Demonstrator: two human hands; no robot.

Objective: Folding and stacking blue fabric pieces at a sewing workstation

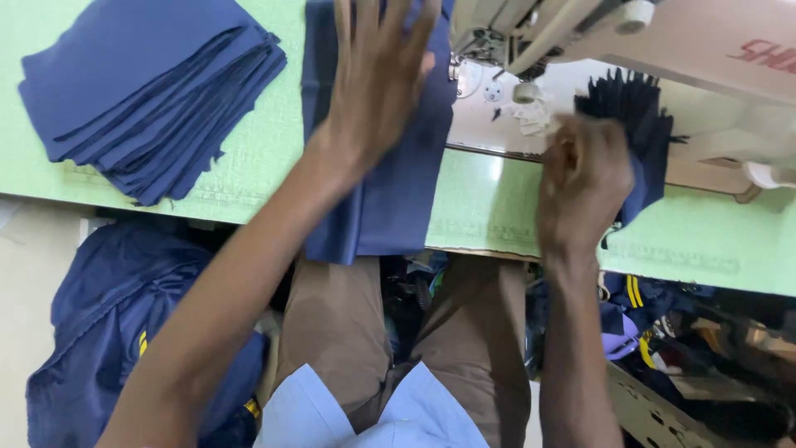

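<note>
Right hand [583, 178] blurred, covering small navy pieces [634, 124]; grip unclear.

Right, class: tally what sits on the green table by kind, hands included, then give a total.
Hands: 2, left hand, right hand
Navy fabric lots: 3, stack, flat piece, small bundle
Sewing machine: 1
Total: 6

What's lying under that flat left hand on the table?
The left hand presses flat on a navy fabric piece that hangs over the green table edge. Whatever lies beneath the cloth is covered.
</note>
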